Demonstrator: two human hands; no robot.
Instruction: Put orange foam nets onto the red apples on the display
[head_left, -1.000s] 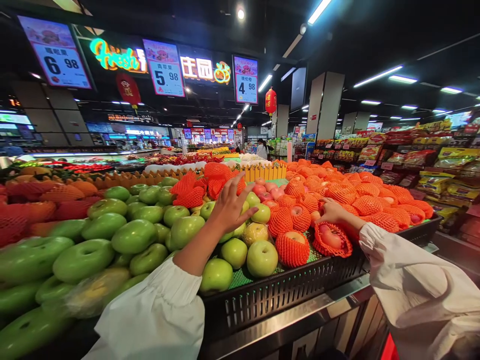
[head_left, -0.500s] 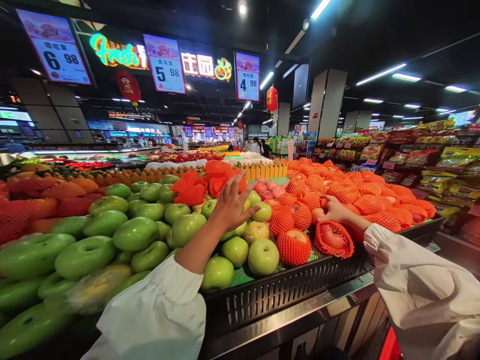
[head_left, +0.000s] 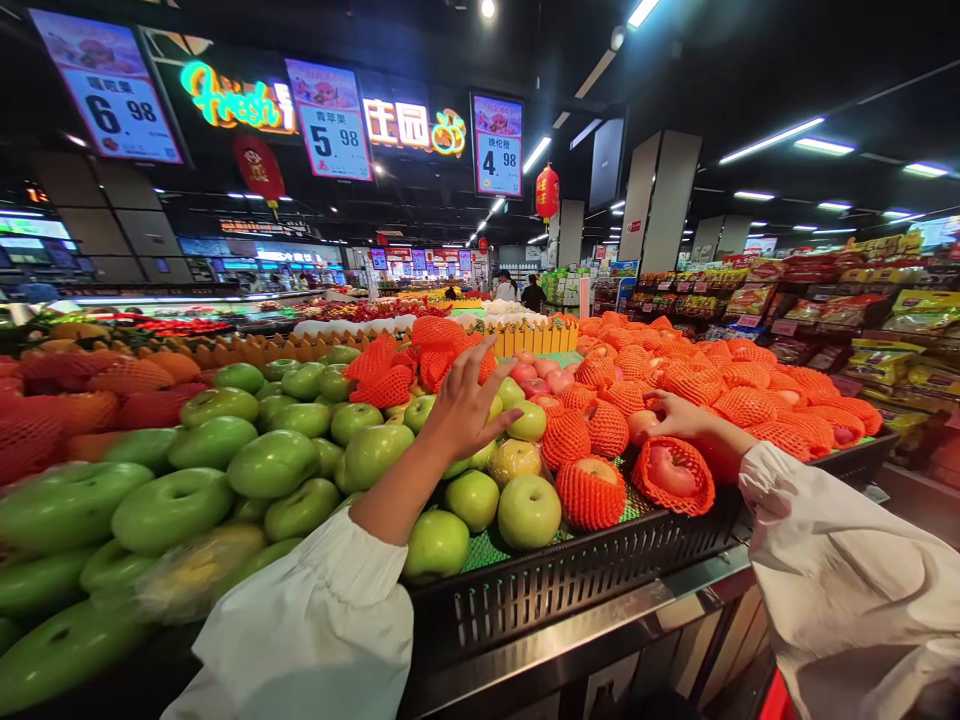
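Observation:
My left hand [head_left: 466, 402] hovers above the green apples with its fingers spread and nothing in it. Just below it lie a green apple [head_left: 529, 512] and a yellowish wrapped fruit [head_left: 516, 461]. Over at the right, my right hand [head_left: 684, 420] curls its fingers against a bare pinkish-red apple [head_left: 642, 427]; its palm side is partly hidden. A red apple in an orange foam net [head_left: 673, 472] sits right under that hand, at the front of the display. Another netted apple [head_left: 591, 492] lies to its left.
A black slotted rim [head_left: 555, 590] and a metal ledge [head_left: 592, 640] edge the display in front. Green apples [head_left: 271, 462] fill the left, netted apples [head_left: 742, 408] the right. Behind runs a low yellow picket fence [head_left: 534, 337]. Snack shelves [head_left: 847, 310] stand at the right.
The view has shifted very slightly, moving the right-hand fruit a little rightward in the picture. Both hands keep nearly the same pose and place over the fruit.

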